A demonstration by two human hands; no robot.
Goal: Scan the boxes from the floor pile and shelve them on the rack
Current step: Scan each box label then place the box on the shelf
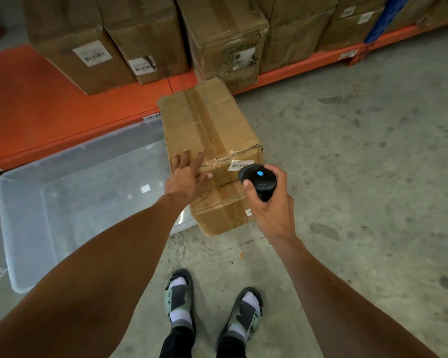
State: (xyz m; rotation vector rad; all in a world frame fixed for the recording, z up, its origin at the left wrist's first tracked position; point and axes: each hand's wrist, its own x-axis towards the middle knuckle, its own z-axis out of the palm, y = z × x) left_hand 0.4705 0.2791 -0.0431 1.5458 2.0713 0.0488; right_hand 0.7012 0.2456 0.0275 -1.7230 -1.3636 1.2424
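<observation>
I am pointing the black scanner (pixel 258 180), held tight in my right grip (pixel 269 205), at the top brown cardboard box (pixel 210 130) just ahead; my flat, open left grip (pixel 185 174) is steadying it. Both piled boxes are waiting for the orange rack (pixel 49 104) beyond.

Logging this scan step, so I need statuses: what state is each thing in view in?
Top box: taped shut, stacked on another box, label facing the scanner.
Lower box: shut, on the floor.
Left hand: flat on the top box.
Right hand: grips the scanner.
Clear bin: on the floor.
</observation>
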